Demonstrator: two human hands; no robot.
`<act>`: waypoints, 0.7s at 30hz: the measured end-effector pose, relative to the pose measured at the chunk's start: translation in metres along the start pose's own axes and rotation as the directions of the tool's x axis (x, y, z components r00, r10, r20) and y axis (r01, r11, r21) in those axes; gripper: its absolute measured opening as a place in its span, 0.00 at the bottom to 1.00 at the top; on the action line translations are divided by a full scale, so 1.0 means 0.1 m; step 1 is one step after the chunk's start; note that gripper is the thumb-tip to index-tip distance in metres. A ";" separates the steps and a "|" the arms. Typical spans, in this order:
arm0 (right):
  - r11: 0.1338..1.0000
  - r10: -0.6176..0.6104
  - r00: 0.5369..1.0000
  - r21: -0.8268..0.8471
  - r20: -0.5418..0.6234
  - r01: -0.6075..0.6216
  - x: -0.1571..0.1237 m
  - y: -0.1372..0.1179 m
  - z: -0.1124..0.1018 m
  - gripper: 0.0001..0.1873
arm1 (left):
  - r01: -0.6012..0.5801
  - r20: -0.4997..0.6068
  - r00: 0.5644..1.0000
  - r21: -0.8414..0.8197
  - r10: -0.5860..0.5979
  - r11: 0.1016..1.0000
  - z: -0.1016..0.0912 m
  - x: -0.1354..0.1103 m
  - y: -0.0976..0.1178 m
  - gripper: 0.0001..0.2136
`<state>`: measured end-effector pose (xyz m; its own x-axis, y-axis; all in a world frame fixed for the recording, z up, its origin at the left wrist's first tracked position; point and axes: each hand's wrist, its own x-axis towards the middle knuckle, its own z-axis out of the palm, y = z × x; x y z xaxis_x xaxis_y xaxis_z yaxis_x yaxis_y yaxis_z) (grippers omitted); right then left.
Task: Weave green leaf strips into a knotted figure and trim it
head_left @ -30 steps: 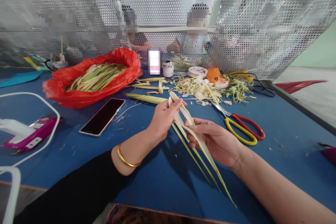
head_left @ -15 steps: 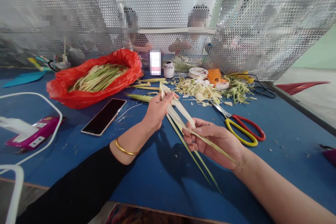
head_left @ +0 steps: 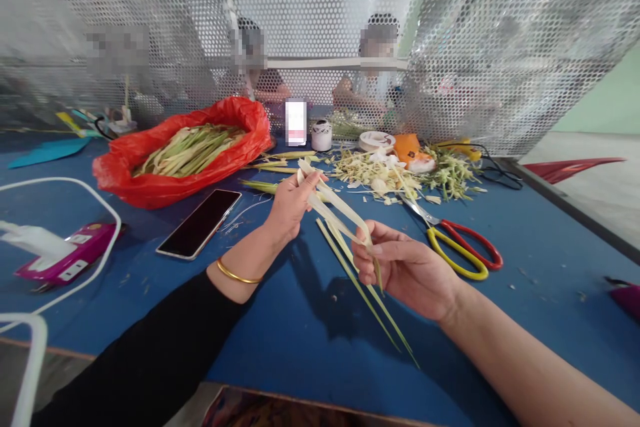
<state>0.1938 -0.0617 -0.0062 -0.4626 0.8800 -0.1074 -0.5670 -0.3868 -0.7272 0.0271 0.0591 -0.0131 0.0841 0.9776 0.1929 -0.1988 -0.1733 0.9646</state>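
Two pale husk-like leaf strips (head_left: 340,209) stretch between my hands above the blue table (head_left: 280,353). My left hand (head_left: 293,207) pinches their far ends between thumb and fingers. Their near ends are pinched in my right hand (head_left: 400,263), where a greenish tip hangs down past the fingers. Thin green leaf strips (head_left: 363,287) lie on the table below and between the hands. Scissors (head_left: 457,243) with one red and one yellow handle lie beyond my right hand, blades slightly apart. More green-yellow strips (head_left: 257,185) lie just behind my left hand.
A red plastic bag (head_left: 113,177) full of leaf strips stands back left, with a phone (head_left: 199,223) before it. Trimmings (head_left: 377,177) are heaped at the back. A purple power strip (head_left: 75,257) and white cable are at left. Two people sit behind the perforated screen (head_left: 310,13).
My left hand has drawn slightly left and toward me. The strips' near end, which lay along my right palm and wrist, now bends downward from the right fingers.
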 end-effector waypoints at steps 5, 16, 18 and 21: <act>1.000 -0.004 1.000 -0.014 -0.011 0.004 0.01 0.01 0.00 0.08 | -0.006 -0.014 1.000 0.005 0.006 1.000 -0.01 0.02 -0.01 0.15; 0.999 0.010 1.000 0.037 0.001 -0.010 0.02 0.00 -0.01 0.08 | -0.017 -0.057 0.998 0.015 0.018 1.000 -0.06 0.08 -0.04 0.12; 0.999 0.004 1.000 0.040 0.004 -0.004 0.02 0.00 -0.01 0.07 | -0.016 -0.062 0.998 0.016 0.017 1.000 -0.07 0.09 -0.05 0.12; 1.000 -0.008 1.000 0.025 0.018 0.007 0.02 -0.01 0.01 0.06 | -0.009 -0.076 0.997 0.003 0.009 1.000 -0.10 0.13 -0.08 0.12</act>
<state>0.1930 -0.0602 -0.0055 -0.4703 0.8780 -0.0895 -0.5871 -0.3870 -0.7110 0.0200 0.0745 -0.0203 0.0075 0.9823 0.1871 -0.1969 -0.1820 0.9634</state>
